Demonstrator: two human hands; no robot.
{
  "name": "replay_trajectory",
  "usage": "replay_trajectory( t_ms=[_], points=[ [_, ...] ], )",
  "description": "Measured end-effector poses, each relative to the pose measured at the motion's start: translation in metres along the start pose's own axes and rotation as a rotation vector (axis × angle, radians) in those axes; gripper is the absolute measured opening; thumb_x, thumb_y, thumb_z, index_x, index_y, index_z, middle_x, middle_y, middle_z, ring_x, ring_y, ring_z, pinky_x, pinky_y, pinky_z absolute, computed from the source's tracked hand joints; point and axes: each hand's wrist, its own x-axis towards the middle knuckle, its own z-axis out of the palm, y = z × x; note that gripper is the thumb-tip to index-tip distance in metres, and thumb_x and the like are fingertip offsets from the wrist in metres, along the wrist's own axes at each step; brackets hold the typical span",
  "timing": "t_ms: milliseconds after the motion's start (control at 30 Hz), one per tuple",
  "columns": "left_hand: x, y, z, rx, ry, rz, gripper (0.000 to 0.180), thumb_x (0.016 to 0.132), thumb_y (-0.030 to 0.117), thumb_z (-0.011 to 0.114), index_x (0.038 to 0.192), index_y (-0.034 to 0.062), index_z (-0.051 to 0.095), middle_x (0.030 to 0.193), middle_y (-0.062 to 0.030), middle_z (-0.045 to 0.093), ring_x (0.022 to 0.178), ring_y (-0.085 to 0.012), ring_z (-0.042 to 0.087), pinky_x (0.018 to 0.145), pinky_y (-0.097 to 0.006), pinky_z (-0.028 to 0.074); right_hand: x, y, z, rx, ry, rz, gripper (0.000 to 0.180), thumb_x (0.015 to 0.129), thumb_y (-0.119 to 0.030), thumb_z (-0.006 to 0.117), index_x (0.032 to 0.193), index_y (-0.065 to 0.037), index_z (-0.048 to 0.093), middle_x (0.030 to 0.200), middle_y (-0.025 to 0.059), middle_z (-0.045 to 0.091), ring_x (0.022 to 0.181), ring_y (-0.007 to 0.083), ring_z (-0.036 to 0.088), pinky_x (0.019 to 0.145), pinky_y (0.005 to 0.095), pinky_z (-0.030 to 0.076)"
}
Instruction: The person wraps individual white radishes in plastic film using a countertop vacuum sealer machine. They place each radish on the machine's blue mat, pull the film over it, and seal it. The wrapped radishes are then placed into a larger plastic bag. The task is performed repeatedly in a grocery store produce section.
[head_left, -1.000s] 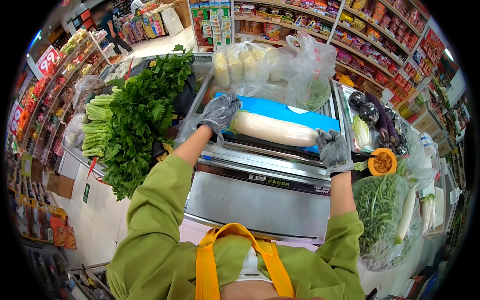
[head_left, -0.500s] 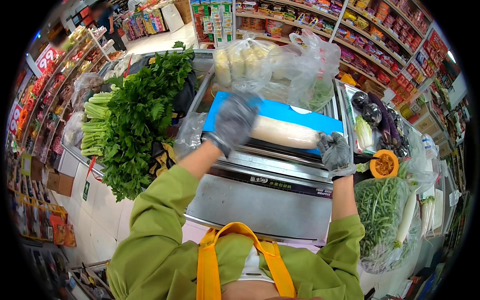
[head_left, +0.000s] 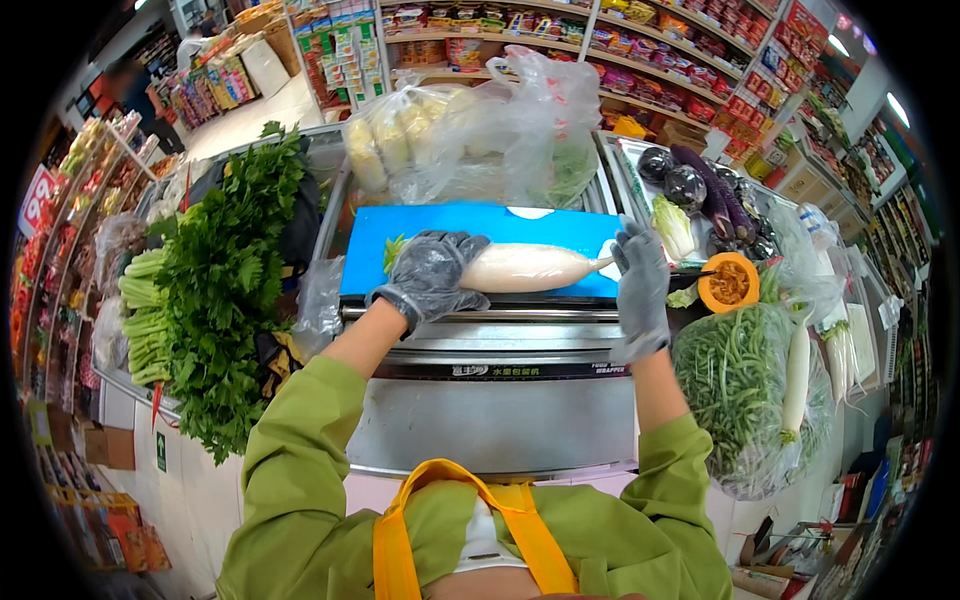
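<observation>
A long white radish (head_left: pixel 530 268) lies crosswise on a blue sheet (head_left: pixel 460 218) on top of a metal film-wrapping machine (head_left: pixel 490 425). Its leafy green stub points left, and its thin root tip points right. Wrapped over the thick end is my left hand (head_left: pixel 430 272), in a grey glove under clear plastic. My right hand (head_left: pixel 640 285), gloved the same way, is upright beside the root tip with its fingers stretched out. Whether it touches the tip, I cannot tell.
Leafy celery (head_left: pixel 230 260) is heaped at the left. Behind the machine sit clear bags (head_left: pixel 480 130) of produce. To the right are eggplants (head_left: pixel 715 195), a cut pumpkin (head_left: pixel 729 283), bagged green beans (head_left: pixel 730 390) and another white radish (head_left: pixel 797 375). Stocked shelves (head_left: pixel 640 60) stand beyond.
My left hand, blurred over the blue sheet before, now rests on the radish's leafy end. My right hand has let go of the tip end and straightened its fingers. The view has shifted.
</observation>
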Motion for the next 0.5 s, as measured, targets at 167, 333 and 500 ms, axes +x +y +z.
replay_trajectory(
  t_ms=[167,333,500],
  points=[
    [0.001,-0.014,0.012,-0.056,0.005,0.016,0.081,0.069,0.055,0.076,0.134,0.0126,0.052,0.130,-0.0138,0.057,0.120,-0.0305,0.054,0.106,-0.043,0.037,-0.020,-0.024,0.109,-1.372,-0.361,-0.557,0.064,0.080,-0.044,0.068,0.131,-0.008,0.052,0.132,0.0140,0.054,0.120,0.0327,0.052,0.105,0.0528,0.034],
    [0.007,-0.035,-0.027,-0.088,-0.287,0.045,0.085,0.069,0.056,0.076,0.133,0.0073,0.052,0.132,-0.0127,0.057,0.120,-0.0316,0.055,0.099,-0.040,0.045,0.025,-0.006,0.079,-1.220,-0.456,-0.399,0.080,0.067,-0.049,0.078,0.132,-0.010,0.052,0.120,0.0119,0.061,0.105,0.0309,0.060,0.093,0.0433,0.046],
    [0.013,-0.121,-0.030,-0.277,0.096,0.193,0.066,0.083,0.047,0.066,0.135,0.0084,0.050,0.135,-0.0140,0.055,0.122,-0.0283,0.054,0.101,-0.037,0.044,0.038,-0.016,0.074,-1.239,-0.603,-0.300,0.084,0.063,-0.046,0.083,0.135,-0.016,0.051,0.111,0.0143,0.064,0.095,0.0337,0.063,0.078,0.0431,0.052]
  ],
)
